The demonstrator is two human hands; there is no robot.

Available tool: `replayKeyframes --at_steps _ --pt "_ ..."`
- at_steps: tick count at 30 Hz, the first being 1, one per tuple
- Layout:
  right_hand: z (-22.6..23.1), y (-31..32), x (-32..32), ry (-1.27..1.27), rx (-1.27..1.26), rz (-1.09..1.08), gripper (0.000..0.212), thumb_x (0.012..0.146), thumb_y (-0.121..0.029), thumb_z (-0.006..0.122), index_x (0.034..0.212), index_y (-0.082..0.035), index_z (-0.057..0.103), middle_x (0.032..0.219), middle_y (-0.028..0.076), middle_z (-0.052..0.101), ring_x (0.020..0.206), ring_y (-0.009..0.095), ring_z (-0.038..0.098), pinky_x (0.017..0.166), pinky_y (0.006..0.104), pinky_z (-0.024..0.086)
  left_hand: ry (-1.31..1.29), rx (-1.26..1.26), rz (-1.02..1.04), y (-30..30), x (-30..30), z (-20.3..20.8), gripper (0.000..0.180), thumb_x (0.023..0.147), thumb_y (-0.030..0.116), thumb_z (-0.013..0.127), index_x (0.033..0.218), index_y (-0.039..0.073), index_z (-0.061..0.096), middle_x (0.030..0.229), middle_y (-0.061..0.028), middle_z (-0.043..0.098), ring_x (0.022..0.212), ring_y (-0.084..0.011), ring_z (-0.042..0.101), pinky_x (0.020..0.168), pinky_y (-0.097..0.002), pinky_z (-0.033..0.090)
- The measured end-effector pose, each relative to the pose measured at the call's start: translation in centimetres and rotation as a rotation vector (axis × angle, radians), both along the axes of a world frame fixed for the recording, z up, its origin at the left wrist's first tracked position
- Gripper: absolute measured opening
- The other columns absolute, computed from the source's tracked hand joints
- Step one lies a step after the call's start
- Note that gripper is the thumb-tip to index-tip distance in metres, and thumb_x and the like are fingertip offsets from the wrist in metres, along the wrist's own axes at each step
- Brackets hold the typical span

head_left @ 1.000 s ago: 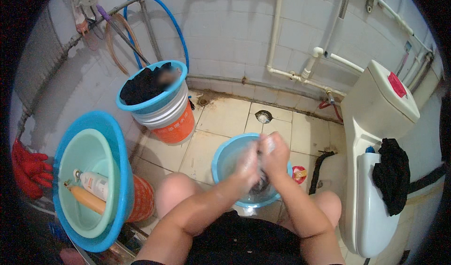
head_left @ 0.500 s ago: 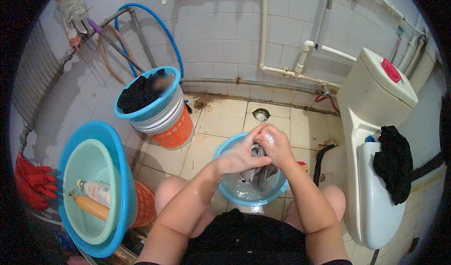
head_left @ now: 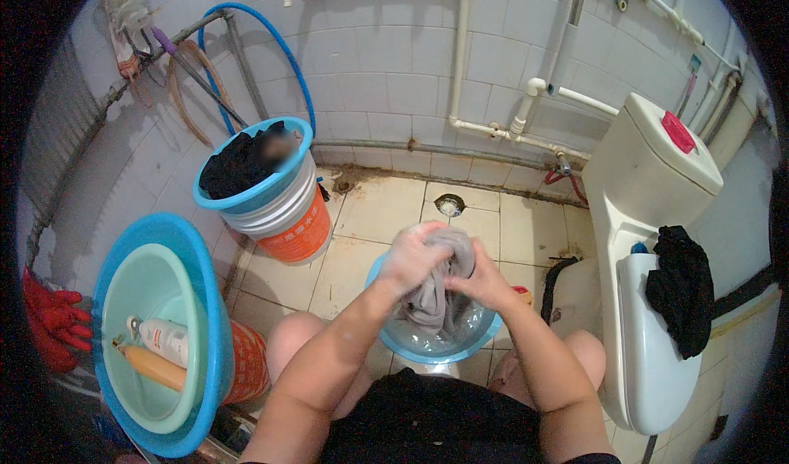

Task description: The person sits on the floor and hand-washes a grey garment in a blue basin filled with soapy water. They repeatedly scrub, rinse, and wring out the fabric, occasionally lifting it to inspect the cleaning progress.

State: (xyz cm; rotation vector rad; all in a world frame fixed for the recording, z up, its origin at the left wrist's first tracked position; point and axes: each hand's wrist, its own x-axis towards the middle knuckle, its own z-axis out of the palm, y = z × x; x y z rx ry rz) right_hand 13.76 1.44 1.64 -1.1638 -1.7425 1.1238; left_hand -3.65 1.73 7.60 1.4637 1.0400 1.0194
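A wet grey cloth (head_left: 429, 301) is gathered between my two hands, over a blue basin (head_left: 436, 355) with water in it. My left hand (head_left: 413, 260), soapy and a little blurred, is closed around the upper left part of the cloth. On its right side my right hand (head_left: 481, 281) grips the cloth, the thumb lying across the front. The lower folds hang down into the basin; whether they touch the water I cannot tell. The basin stands between my knees.
A blue basin of black clothes (head_left: 238, 166) rests on a white bucket (head_left: 288, 234). At left, a pale green basin (head_left: 131, 287) holds two bottles (head_left: 164, 341) inside a larger blue basin. Red gloves (head_left: 57, 320) hang nearby. Black cloth (head_left: 680, 291) drapes over the toilet (head_left: 657, 398).
The grey cloth has come up out of the basin and now bunches between my hands. My hands, pressed together before, have moved apart around it. The view has shifted slightly.
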Motion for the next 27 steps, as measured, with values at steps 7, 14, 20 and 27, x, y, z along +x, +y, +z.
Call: replayKeyframes --at_steps 7,14,20,27 --pt "-6.9 0.2 2.0 -0.259 -0.377 0.172 0.056 0.07 -0.028 0.071 0.115 -0.004 0.05 0.11 0.012 0.058 0.098 0.025 0.056 0.086 0.0326 0.043 -0.971 -0.204 0.204 0.7 -4.8 3.3 0.029 0.082 0.023 0.043 0.093 0.0 0.057 0.108 -0.0156 0.057 0.105 -0.0259 0.053 0.093 -0.0416 0.041" --pt "-0.5 1.0 2.4 1.116 -0.557 -0.034 0.048 0.076 -0.016 0.054 0.12 -0.001 0.049 0.124 0.01 0.05 0.113 0.026 0.046 0.097 0.0385 0.036 -1.257 -0.397 -0.189 1.3 -7.3 0.3 0.046 0.08 0.024 0.041 0.11 -0.008 0.052 0.112 -0.0209 0.055 0.109 -0.0308 0.051 0.098 -0.0417 0.037" --pt "5.5 -0.5 -1.4 1.128 -0.346 0.091 0.05 0.072 -0.017 0.054 0.119 0.0 0.05 0.127 0.011 0.047 0.12 0.026 0.041 0.104 0.0401 0.028 -0.975 -0.527 0.139 -1.4 -0.8 -2.3 0.069 0.084 0.056 0.042 0.12 -0.004 0.044 0.118 -0.02 0.051 0.106 -0.0303 0.052 0.097 -0.0418 0.039" --pt "5.6 -3.6 -5.7 -0.141 0.769 0.059 0.031 0.058 -0.014 0.069 0.085 -0.007 0.055 0.108 0.012 0.054 0.107 0.034 0.047 0.092 0.0455 0.035 -1.453 -0.576 -0.619 0.3 0.0 -3.0 0.058 0.085 0.061 0.039 0.103 0.008 0.052 0.097 -0.0111 0.057 0.093 -0.0234 0.058 0.085 -0.0403 0.046"
